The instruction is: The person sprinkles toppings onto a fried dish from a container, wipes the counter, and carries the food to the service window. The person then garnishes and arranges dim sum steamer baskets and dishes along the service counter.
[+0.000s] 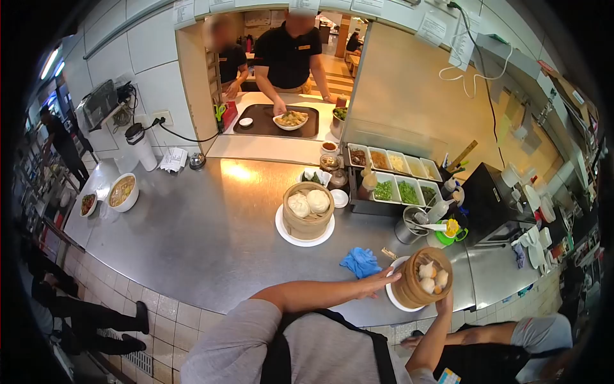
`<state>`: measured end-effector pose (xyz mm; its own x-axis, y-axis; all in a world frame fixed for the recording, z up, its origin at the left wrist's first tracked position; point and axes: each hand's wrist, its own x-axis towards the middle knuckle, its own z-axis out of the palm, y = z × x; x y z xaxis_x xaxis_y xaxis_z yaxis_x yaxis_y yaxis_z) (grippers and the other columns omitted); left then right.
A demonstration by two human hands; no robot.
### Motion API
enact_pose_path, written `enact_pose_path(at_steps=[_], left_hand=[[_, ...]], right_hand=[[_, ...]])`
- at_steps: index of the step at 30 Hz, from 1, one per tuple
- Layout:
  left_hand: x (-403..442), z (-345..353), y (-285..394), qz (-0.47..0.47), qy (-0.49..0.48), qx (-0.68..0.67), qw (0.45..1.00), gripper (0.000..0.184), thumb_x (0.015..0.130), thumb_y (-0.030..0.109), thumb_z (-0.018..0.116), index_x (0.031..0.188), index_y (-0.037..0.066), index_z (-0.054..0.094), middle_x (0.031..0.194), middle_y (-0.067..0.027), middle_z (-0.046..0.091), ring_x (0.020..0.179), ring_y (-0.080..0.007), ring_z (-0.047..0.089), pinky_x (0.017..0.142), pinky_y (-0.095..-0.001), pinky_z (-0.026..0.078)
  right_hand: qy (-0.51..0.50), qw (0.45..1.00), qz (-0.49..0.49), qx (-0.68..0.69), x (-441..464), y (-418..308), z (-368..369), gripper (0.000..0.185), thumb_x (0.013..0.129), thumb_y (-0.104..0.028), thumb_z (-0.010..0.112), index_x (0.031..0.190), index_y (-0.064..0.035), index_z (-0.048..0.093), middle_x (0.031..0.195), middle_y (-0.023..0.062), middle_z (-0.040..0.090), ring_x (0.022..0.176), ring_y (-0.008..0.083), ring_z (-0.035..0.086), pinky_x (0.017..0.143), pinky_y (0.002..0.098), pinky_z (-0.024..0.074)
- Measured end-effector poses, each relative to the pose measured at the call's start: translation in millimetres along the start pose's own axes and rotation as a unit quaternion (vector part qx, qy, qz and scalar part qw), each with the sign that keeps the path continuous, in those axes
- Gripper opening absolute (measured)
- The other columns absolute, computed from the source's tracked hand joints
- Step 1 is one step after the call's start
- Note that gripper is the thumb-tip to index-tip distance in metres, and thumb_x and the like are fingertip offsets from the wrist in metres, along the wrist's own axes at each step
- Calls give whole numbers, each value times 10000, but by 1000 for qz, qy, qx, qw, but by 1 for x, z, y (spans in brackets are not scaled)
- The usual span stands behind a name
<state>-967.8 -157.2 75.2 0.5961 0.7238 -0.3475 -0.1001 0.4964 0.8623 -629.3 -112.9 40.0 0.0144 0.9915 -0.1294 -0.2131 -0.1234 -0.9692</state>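
A round bamboo steamer (404, 289) with several pale dumplings (432, 280) inside sits tilted over a white plate (397, 303) near the counter's front edge. My right hand (444, 303) grips the steamer's right side, its fingers partly hidden behind the wall. On the other side, my left hand (380, 285) has its fingers stretched out, the tips at the steamer's left wall; I cannot tell if they press on it. A crumpled blue cloth (361, 262) lies just beyond my left hand. Farther in, a second bamboo steamer (307, 225) holding white buns (318, 201) stands on another white plate (288, 238).
At the serving window, a person's hand (279, 109) touches a bowl of food (291, 120) on a dark tray (251, 130). Topping containers (407, 192) and a metal utensil pot (409, 230) line the right. A soup bowl (124, 193) stands left. Another person's arm (473, 338) is close right.
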Motion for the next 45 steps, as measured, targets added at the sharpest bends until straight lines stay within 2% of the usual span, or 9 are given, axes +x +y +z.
enact_pose_path(at_steps=[9, 19, 21, 23, 29, 31, 34, 39, 45], left_hand=[[-107, -21, 15, 36, -44, 12, 998, 996, 772, 707, 531, 1494, 180, 93, 1518, -101, 179, 1377, -290, 200, 1017, -503, 314], [-292, -140, -65, 82, 233, -71, 966, 739, 853, 506, 584, 1423, 113, 323, 1395, -47, 401, 1226, -194, 407, 917, -392, 430], [-326, -156, -83, 95, 292, -136, 942, 671, 850, 509, 584, 1370, 132, 389, 1327, -40, 459, 1197, -191, 437, 910, -395, 444], [-349, -168, -101, 123, 356, -172, 910, 636, 851, 526, 570, 1341, 151, 419, 1307, -38, 469, 1194, -199, 434, 909, -407, 442], [-340, -154, -99, 232, 473, -239, 815, 702, 880, 558, 504, 1429, 190, 269, 1427, -28, 306, 1227, -240, 391, 964, -461, 410], [-330, -153, -106, 236, 461, -294, 803, 722, 880, 557, 507, 1439, 181, 250, 1433, -28, 305, 1244, -248, 380, 973, -464, 397], [-323, -144, -105, 195, 487, -308, 794, 731, 897, 469, 537, 1449, 123, 207, 1392, -91, 366, 1237, -261, 410, 968, -456, 402], [-341, -149, -103, 192, 516, -300, 779, 651, 896, 373, 579, 1400, 51, 321, 1317, -95, 468, 1177, -225, 460, 947, -426, 424], [-363, -166, -94, 198, 588, -262, 739, 429, 906, 273, 578, 1259, 37, 517, 1174, -44, 568, 963, -141, 554, 796, -296, 476]], right_hand=[[164, 984, 63, -33, -135, 9, 126, 541, 924, -482, 440, 1288, -83, 479, 1218, 89, 555, 1067, 207, 571, 794, 374, 518], [-187, 972, 136, -43, -138, 71, 318, 447, 977, -354, 436, 1332, -83, 464, 1244, 44, 527, 1098, 166, 514, 920, 335, 430], [-254, 962, 100, -2, -125, 88, 362, 419, 988, -331, 410, 1289, -55, 505, 1170, 50, 575, 1045, 157, 544, 899, 304, 447], [-330, 925, 22, -187, -95, 91, 382, 405, 974, -319, 460, 1225, -19, 565, 1092, 47, 614, 1032, 150, 550, 916, 291, 431], [-8, 873, -447, -197, 24, -1, 411, 175, 870, -118, 611, 1001, -6, 580, 932, 79, 574, 855, 170, 544, 808, 288, 440], [135, 804, -464, -346, 75, -16, 404, 447, 774, -178, 701, 1144, 5, 527, 1012, 175, 579, 928, 318, 564, 833, 388, 444], [184, 703, -390, -566, 161, 2, 386, 888, 723, -550, 687, 1261, 105, 423, 1261, 282, 498, 1144, 410, 505, 958, 446, 412], [120, 756, -353, -538, 225, 17, 375, 598, 736, -546, 679, 993, -11, 603, 1011, 217, 631, 929, 382, 611, 792, 448, 467], [-17, 814, -434, -385, 135, -66, 457, 557, 767, -323, 729, 1169, 7, 530, 1040, 198, 635, 925, 309, 628, 831, 383, 476]])
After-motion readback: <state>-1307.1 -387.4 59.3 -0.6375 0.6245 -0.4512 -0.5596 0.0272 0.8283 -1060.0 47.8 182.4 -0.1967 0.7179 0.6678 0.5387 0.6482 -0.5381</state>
